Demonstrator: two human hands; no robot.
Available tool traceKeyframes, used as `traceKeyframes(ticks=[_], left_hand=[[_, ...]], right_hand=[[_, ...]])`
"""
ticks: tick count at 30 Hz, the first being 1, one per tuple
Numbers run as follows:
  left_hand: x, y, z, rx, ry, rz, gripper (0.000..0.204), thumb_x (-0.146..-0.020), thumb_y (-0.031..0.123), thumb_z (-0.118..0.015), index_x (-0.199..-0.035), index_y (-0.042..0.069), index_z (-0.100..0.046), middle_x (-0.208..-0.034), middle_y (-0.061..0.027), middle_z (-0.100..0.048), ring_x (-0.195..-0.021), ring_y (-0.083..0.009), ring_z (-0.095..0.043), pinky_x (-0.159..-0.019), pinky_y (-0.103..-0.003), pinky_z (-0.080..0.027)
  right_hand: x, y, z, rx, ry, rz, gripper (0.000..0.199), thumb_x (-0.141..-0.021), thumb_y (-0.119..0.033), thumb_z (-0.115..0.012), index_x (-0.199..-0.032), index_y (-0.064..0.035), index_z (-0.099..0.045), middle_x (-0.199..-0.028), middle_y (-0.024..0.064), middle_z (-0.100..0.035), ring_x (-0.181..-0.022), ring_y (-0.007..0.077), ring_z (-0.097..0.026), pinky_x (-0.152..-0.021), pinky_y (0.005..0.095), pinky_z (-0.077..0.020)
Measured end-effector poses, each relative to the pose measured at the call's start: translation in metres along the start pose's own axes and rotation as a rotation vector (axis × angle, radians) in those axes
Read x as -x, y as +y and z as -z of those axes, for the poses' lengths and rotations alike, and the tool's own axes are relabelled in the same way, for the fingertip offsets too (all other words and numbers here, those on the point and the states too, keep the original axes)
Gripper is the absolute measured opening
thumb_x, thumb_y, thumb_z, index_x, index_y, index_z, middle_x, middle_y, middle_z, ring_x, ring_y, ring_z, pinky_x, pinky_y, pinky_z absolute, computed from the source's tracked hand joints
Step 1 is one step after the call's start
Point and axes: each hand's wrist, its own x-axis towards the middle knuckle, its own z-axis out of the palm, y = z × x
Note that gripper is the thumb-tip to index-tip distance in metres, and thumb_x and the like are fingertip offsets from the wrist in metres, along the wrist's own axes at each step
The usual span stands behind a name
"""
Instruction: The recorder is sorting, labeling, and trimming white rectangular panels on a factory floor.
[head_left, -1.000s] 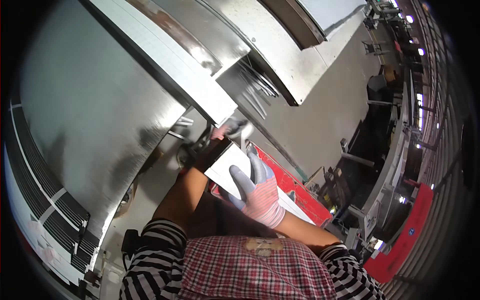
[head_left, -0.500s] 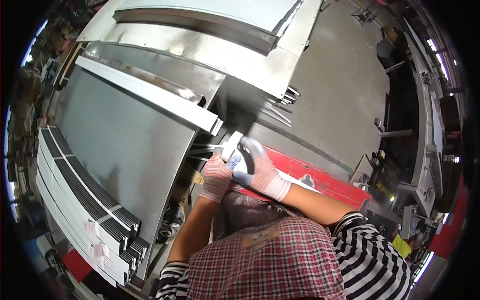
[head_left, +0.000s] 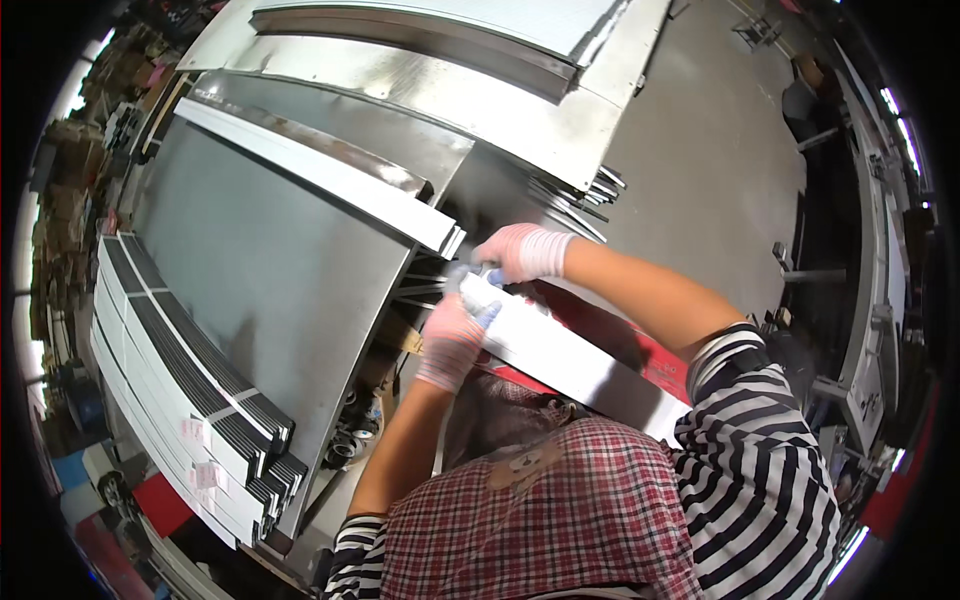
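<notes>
At frame centre: left hand [head_left: 452,342], right hand [head_left: 522,251] both closed on strip [head_left: 560,355] end; keep grip firm, strip level toward 4 o'clock.

big steel sheets [head_left: 280,270], stacked panels [head_left: 190,390], concrete floor [head_left: 710,150]

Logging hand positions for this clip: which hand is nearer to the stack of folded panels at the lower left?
Left. The left hand grips the near end of the long white panel, on the side towards the stack. The right hand holds the same end from above, farther away.
</notes>
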Motion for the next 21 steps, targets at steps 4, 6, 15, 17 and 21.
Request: traceKeyframes(ticks=[4, 6, 15, 17, 21], left_hand=[[0.005, 0.009, -0.059, -0.534, -0.046, -0.703, 0.029, -0.087, 0.033, -0.065, -0.103, 0.01, -0.071, -0.099, -0.01, -0.068, -0.096, -0.0272, -0.064, -0.087, -0.04, -0.048], [0.0, 0.01, -0.077, -0.85, -0.389, -0.532, 0.028, -0.09, 0.038, -0.06, -0.095, 0.013, -0.071, -0.094, -0.0059, -0.068, -0.097, -0.0244, -0.062, -0.09, -0.039, -0.045], [-0.001, 0.006, -0.074, -0.708, -0.3, -0.679, 0.028, -0.089, 0.039, -0.061, -0.1, 0.014, -0.069, -0.103, -0.0051, -0.067, -0.102, -0.0256, -0.061, -0.091, -0.042, -0.045], [-0.001, 0.003, -0.067, -0.465, -0.186, -0.804, 0.03, -0.086, 0.036, -0.066, -0.105, 0.013, -0.069, -0.109, -0.0074, -0.066, -0.111, -0.0283, -0.059, -0.097, -0.045, -0.044], [0.001, 0.01, -0.068, -0.165, -0.199, -0.861, 0.033, -0.081, 0.029, -0.073, -0.106, 0.008, -0.068, -0.109, -0.0142, -0.065, -0.114, -0.0361, -0.055, -0.103, -0.049, -0.039]], right_hand=[[-0.011, 0.011, 0.005, -0.323, -0.191, 0.011, 0.021, -0.084, -0.025, -0.068, -0.102, -0.0133, -0.069, -0.094, 0.0126, -0.071, -0.09, 0.0341, -0.067, -0.076, 0.0417, -0.0529], [-0.021, -0.014, 0.013, 0.096, -0.213, 0.004, 0.025, -0.084, -0.03, -0.07, -0.105, -0.0162, -0.07, -0.095, 0.0093, -0.072, -0.093, 0.0322, -0.068, -0.078, 0.0392, -0.0546], [0.024, 0.062, -0.052, -0.057, 0.655, -0.223, 0.049, -0.087, -0.022, -0.063, -0.133, -0.009, -0.056, -0.097, 0.0128, -0.072, -0.087, 0.0322, -0.07, -0.072, 0.0438, -0.0549], [0.095, 0.04, -0.042, -0.655, 0.974, -0.214, 0.063, -0.086, -0.026, -0.068, -0.143, -0.0097, -0.047, -0.094, 0.0145, -0.07, -0.077, 0.0268, -0.069, -0.064, 0.0376, -0.0538], [0.269, -0.034, -0.086, -1.339, 0.604, -0.126, 0.068, -0.084, -0.027, -0.073, -0.142, -0.0049, -0.047, -0.1, 0.0171, -0.07, -0.069, 0.015, -0.067, -0.054, 0.0234, -0.052]])
